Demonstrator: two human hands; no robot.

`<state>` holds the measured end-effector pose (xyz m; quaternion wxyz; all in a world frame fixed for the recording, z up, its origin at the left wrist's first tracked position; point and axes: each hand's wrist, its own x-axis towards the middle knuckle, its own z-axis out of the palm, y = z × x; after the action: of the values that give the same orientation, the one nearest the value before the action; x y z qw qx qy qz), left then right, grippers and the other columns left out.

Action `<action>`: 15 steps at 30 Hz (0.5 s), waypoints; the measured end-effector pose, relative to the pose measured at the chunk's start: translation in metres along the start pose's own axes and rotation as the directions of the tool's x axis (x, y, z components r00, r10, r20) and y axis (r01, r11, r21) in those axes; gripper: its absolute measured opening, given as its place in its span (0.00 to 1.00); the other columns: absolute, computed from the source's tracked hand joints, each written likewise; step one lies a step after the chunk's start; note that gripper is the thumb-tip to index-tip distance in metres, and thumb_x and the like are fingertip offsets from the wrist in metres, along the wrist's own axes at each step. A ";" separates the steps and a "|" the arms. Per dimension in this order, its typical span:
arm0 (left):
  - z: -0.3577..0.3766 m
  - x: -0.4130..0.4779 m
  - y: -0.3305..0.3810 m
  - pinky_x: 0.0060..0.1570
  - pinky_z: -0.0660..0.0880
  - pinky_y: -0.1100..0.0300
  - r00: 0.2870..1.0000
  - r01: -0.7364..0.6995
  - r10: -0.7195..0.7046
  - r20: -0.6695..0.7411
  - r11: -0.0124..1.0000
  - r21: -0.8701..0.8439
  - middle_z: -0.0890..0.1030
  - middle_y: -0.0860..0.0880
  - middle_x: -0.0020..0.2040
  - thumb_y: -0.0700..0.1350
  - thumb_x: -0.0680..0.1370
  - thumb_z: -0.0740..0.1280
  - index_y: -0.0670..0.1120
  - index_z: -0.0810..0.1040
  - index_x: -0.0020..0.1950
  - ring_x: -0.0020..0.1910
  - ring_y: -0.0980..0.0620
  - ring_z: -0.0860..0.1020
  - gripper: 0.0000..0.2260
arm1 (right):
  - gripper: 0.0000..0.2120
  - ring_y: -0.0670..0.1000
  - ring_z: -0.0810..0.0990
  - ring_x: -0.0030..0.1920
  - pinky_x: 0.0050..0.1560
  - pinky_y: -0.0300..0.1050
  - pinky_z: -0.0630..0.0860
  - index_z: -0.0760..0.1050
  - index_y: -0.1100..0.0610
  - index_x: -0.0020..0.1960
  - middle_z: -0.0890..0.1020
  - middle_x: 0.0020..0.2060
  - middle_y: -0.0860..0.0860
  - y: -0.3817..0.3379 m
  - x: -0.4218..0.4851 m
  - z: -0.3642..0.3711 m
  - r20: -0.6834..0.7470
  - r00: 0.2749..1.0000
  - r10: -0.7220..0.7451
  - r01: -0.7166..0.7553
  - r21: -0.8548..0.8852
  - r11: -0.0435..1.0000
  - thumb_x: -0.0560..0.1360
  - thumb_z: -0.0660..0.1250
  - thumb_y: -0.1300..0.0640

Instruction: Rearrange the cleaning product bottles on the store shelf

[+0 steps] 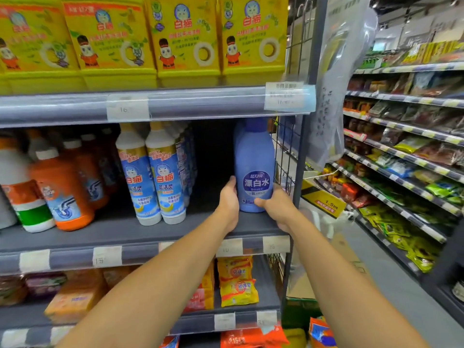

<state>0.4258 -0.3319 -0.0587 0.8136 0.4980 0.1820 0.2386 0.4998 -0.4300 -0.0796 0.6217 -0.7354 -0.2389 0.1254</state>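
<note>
My left hand (229, 199) and right hand (277, 205) clasping the blue bleach bottle (254, 164) upright on the middle shelf (125, 232), white-and-blue bottles (153, 177) standing well left

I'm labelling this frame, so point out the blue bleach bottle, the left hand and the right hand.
blue bleach bottle (254, 156): head view, upper body above the label.
left hand (229, 202): head view, back of the hand.
right hand (277, 207): head view, back of the hand.

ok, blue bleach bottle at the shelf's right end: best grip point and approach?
Lower body of the blue bleach bottle, from the open front. It stands upright, tapering above; left hand and right hand clasp opposite sides there. The wire panel probably blocks a right-side approach.
</note>
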 end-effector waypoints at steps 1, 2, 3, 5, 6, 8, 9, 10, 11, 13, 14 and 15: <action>0.001 0.003 -0.002 0.43 0.78 0.57 1.000 0.000 0.000 -0.003 1.000 -0.002 0.86 0.53 0.37 0.52 0.84 0.51 0.49 0.80 0.47 0.37 0.55 0.84 0.18 | 0.21 0.53 0.78 0.56 0.54 0.46 0.74 0.71 0.55 0.61 0.80 0.58 0.55 0.002 0.002 0.001 0.004 1.000 -0.004 0.004 0.003 1.000 0.72 0.72 0.67; 0.001 0.003 -0.003 0.44 0.78 0.57 1.000 -0.001 0.001 -0.009 1.000 0.010 0.86 0.53 0.37 0.52 0.83 0.52 0.49 0.80 0.47 0.38 0.54 0.83 0.18 | 0.20 0.53 0.78 0.56 0.54 0.47 0.74 0.71 0.54 0.60 0.80 0.57 0.54 0.003 0.002 0.001 0.010 1.000 -0.003 0.003 0.001 1.000 0.72 0.72 0.66; 0.000 0.004 -0.004 0.45 0.78 0.57 1.000 -0.005 0.006 -0.008 1.000 0.020 0.86 0.53 0.37 0.52 0.83 0.52 0.49 0.80 0.47 0.39 0.54 0.83 0.18 | 0.20 0.53 0.78 0.56 0.55 0.48 0.75 0.71 0.55 0.61 0.80 0.57 0.54 0.004 0.004 0.002 0.014 1.000 -0.002 0.002 -0.001 1.000 0.72 0.72 0.66; 0.000 0.004 -0.006 0.43 0.78 0.58 1.000 -0.018 0.018 -0.009 0.999 0.043 0.86 0.53 0.37 0.52 0.83 0.52 0.49 0.80 0.47 0.37 0.55 0.84 0.18 | 0.22 0.54 0.78 0.58 0.59 0.51 0.76 0.70 0.58 0.64 0.80 0.58 0.54 0.006 0.005 0.003 0.010 1.000 0.004 -0.004 -0.023 1.000 0.72 0.72 0.65; 0.000 0.002 -0.004 0.42 0.78 0.58 1.000 -0.014 0.014 -0.007 0.998 0.061 0.86 0.53 0.37 0.52 0.83 0.52 0.49 0.80 0.48 0.37 0.55 0.84 0.18 | 0.23 0.55 0.77 0.58 0.60 0.51 0.76 0.70 0.58 0.65 0.80 0.59 0.55 0.005 0.003 0.002 0.007 1.000 0.009 -0.009 -0.042 0.999 0.72 0.72 0.65; 0.003 -0.003 0.001 0.48 0.78 0.56 1.000 0.007 -0.008 0.003 0.997 0.078 0.86 0.49 0.43 0.53 0.83 0.52 0.49 0.80 0.48 0.42 0.51 0.83 0.18 | 0.23 0.55 0.77 0.59 0.61 0.52 0.75 0.70 0.59 0.66 0.79 0.59 0.56 0.003 0.001 0.001 0.018 1.000 0.016 -0.015 -0.058 0.998 0.73 0.72 0.64; 0.003 -0.006 0.005 0.53 0.77 0.53 1.000 0.023 -0.023 -0.001 0.997 0.079 0.85 0.47 0.47 0.53 0.83 0.52 0.49 0.79 0.49 0.45 0.50 0.82 0.18 | 0.23 0.55 0.77 0.59 0.61 0.51 0.75 0.70 0.59 0.65 0.79 0.60 0.56 0.001 0.000 -0.001 0.033 0.999 0.020 -0.018 -0.059 0.998 0.73 0.72 0.64; 0.003 -0.009 0.009 0.57 0.76 0.52 0.999 0.035 -0.035 0.000 0.995 0.096 0.83 0.45 0.51 0.52 0.83 0.52 0.49 0.79 0.49 0.46 0.49 0.81 0.18 | 0.23 0.55 0.77 0.59 0.60 0.50 0.75 0.70 0.59 0.65 0.80 0.60 0.56 -0.003 -0.002 -0.003 0.051 0.998 0.027 -0.024 -0.070 0.997 0.73 0.72 0.64; 0.001 -0.012 0.012 0.57 0.75 0.53 0.999 0.043 -0.044 0.005 0.991 0.124 0.82 0.44 0.54 0.52 0.83 0.52 0.49 0.79 0.49 0.47 0.50 0.80 0.17 | 0.23 0.54 0.77 0.58 0.59 0.49 0.75 0.71 0.59 0.65 0.80 0.60 0.55 -0.004 -0.003 -0.005 0.055 0.998 0.030 -0.024 -0.095 0.995 0.73 0.73 0.63; -0.005 -0.023 0.017 0.52 0.74 0.58 0.998 0.063 -0.063 -0.008 0.969 0.237 0.79 0.46 0.59 0.49 0.83 0.53 0.48 0.78 0.51 0.49 0.52 0.79 0.15 | 0.22 0.55 0.78 0.56 0.57 0.48 0.76 0.73 0.60 0.64 0.80 0.58 0.56 -0.006 -0.003 -0.007 0.020 0.999 0.044 -0.039 -0.194 0.980 0.72 0.74 0.60; -0.009 -0.032 0.020 0.53 0.72 0.60 0.996 0.087 -0.084 -0.023 0.945 0.315 0.76 0.47 0.62 0.48 0.83 0.54 0.46 0.78 0.57 0.54 0.50 0.78 0.14 | 0.21 0.56 0.78 0.55 0.56 0.50 0.77 0.74 0.61 0.63 0.81 0.56 0.56 -0.008 -0.005 -0.006 0.004 0.998 0.055 -0.052 -0.261 0.964 0.72 0.74 0.58; -0.014 -0.040 0.022 0.58 0.70 0.59 0.995 0.101 -0.093 -0.038 0.906 0.412 0.74 0.46 0.65 0.48 0.83 0.55 0.44 0.75 0.65 0.62 0.47 0.75 0.16 | 0.19 0.57 0.79 0.53 0.55 0.51 0.78 0.75 0.62 0.61 0.81 0.55 0.57 -0.009 -0.005 -0.005 -0.008 0.999 0.051 -0.051 -0.333 0.942 0.73 0.73 0.56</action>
<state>0.3805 -0.3361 -0.0428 0.6991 0.6471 0.2598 0.1583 0.4956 -0.4356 -0.0701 0.4849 -0.8357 -0.2380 0.0996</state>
